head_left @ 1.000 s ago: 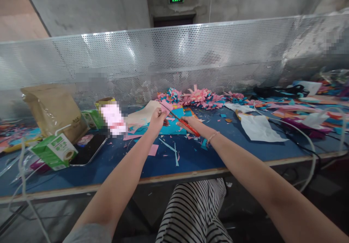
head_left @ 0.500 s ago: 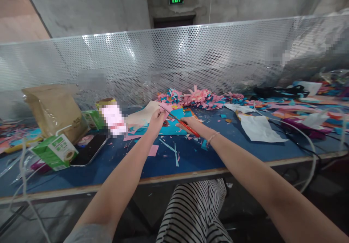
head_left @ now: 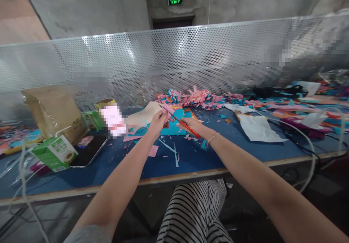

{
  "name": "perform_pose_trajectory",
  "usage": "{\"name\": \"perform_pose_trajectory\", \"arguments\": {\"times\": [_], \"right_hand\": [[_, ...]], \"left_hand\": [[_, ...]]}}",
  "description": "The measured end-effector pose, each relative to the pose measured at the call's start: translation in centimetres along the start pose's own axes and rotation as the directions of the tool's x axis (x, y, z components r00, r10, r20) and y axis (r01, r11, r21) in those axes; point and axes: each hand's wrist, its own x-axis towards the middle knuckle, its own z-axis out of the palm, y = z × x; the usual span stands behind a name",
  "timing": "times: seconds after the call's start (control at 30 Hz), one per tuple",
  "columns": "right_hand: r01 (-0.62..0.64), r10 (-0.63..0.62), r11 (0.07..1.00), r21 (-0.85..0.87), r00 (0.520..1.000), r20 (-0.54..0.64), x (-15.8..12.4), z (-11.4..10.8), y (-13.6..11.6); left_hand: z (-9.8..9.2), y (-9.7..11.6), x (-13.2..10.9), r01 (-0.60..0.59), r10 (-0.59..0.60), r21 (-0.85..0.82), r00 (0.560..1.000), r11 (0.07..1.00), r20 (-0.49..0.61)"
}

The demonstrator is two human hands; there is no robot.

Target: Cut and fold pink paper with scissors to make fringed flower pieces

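Slightly nearer the table's front edge than half a second ago, the left hand (head_left: 157,124) now leaves more of the small pink paper piece (head_left: 168,108) showing. From the head view, its fingers pinch that piece just above the blue tabletop (head_left: 201,161), beside the blades of the red-handled metal scissors (head_left: 191,128). Closed around the scissors' handles is the right hand (head_left: 198,125). Flat turquoise paper (head_left: 176,130) lies below, a beige sheet (head_left: 144,114) to the left, fringed pink-and-blue paper bunches (head_left: 200,98) behind.
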Motion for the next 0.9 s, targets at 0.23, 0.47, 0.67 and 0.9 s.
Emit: {"name": "perform_pose_trajectory", "arguments": {"times": [0.23,0.47,0.67,0.9], "right_hand": [[-0.058,0.058,0.998,-0.006,0.998,-0.035,0.3,0.4,-0.1],[-0.049,0.035,0.989,-0.142,0.994,-0.101,0.6,0.5,0.4],[-0.023,0.023,0.999,0.03,1.0,-0.017,0.5,0.4,0.7],[-0.077,0.065,0.99,-0.119,0.992,-0.107,1.2,0.8,1.5]], "left_hand": [[0.3,0.3,-0.3,-0.01,0.01,0.006,1.0,1.0,0.019],[0.1,0.0,0.0,0.024,-0.024,-0.014,0.999,1.0,0.026],[0.4,0.2,-0.3,0.057,-0.057,0.0,0.997,0.998,0.059],[0.6,0.2,-0.4,0.072,-0.075,0.031,0.991,0.997,0.108]]}}
